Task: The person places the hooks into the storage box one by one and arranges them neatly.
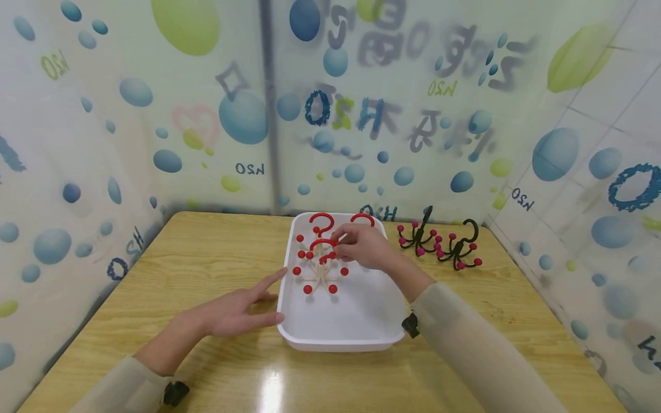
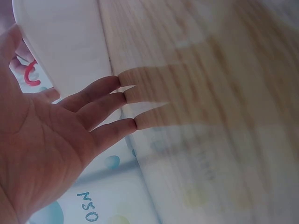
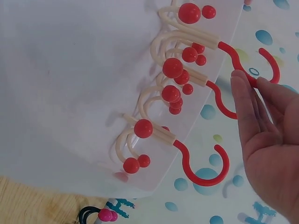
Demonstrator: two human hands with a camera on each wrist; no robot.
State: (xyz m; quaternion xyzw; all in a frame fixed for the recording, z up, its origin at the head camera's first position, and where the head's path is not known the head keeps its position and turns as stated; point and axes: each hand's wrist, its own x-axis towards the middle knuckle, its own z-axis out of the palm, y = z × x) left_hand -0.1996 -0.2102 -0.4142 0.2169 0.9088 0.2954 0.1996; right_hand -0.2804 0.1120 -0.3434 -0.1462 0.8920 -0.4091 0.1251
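Three cream plastic multi-arm hooks with red ball tips and red curved tops (image 1: 321, 258) lie in the far half of the white rectangular plastic tray (image 1: 341, 338), which sits on the pale wooden worktop (image 1: 217, 246). In the right wrist view the right hand (image 1: 364, 246) pinches the red curved top of one hook (image 3: 250, 70) between fingertips and thumb, so its grip is closed on that hook while the hook's arms rest on the tray floor. The left hand (image 1: 234, 312) lies flat on the worktop, fingers straight and spread, its fingertips touching the tray's left wall; it holds nothing. Two black hooks with pink ball tips (image 1: 439, 244) stand on the worktop just beside the tray's far right corner, apart from it. Judging by this, the step in hand is taking one red-topped hook out of the tray while the other hand steadies the tray. The next move probably calls for a clean lift straight up, since the hooks' arms overlap and could snag a neighbour.
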